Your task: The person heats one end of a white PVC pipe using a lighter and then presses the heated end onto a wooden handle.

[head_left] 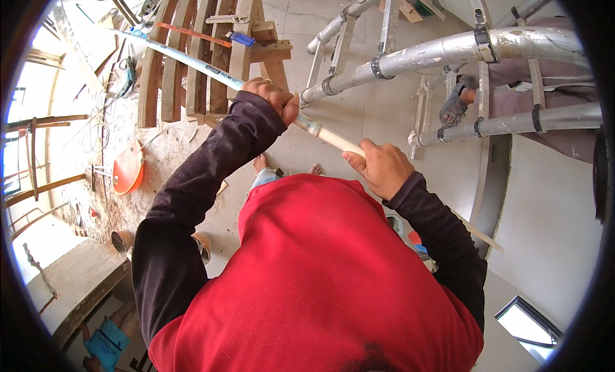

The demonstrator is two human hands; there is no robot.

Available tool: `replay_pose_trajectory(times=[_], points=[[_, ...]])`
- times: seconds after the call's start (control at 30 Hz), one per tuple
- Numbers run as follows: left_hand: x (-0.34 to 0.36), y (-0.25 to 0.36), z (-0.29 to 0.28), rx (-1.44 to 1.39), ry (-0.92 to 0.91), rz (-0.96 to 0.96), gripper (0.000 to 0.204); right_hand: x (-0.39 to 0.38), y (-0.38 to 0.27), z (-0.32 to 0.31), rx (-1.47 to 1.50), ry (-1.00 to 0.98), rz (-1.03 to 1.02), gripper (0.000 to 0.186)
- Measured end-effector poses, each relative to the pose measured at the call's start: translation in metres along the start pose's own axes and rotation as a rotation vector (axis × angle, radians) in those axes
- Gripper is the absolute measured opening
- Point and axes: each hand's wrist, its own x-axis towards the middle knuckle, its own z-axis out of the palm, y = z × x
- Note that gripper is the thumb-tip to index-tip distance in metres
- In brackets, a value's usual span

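A long straight pole crosses in front of my red shirt, running from the upper left down to the lower right. Its far section is patterned blue and white (192,63), while the nearer section is plain cream (336,140). My left hand (272,98) is wrapped round the pole close to where the pattern gives way to cream. Farther down, my right hand (382,168) grips the cream section, thumb lying along it. Past that hand, the pole's lower end (480,233) shows beyond my right sleeve.
Wooden slats (170,83) stand at upper left, with a blue-handled tool (240,39) on top. A metal ladder or scaffold (416,57) fills the upper right, another person's sandalled foot (455,106) beside its rails. An orange basin (129,170) and a bucket (122,242) sit left.
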Motion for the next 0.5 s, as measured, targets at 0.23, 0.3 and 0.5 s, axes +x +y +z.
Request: replay_pose_trajectory(times=[0.23, 0.3, 0.5], points=[[-0.0008, 0.0017, 0.0009, 0.011, -0.020, -0.033, 0.018, 0.0025, 0.0001, 0.0011, -0.009, 0.000, -0.009, 0.048], [-0.0037, 0.0008, 0.0040, 0.002, -0.012, -0.053, 0.018, 0.0044, -0.0003, 0.0007, -0.010, -0.018, -0.011, 0.048], [-0.0028, -0.0006, 0.0051, 0.004, 0.000, 0.006, 0.016, 0.0079, -0.0044, -0.0026, -0.024, -0.077, 0.050, 0.049]])
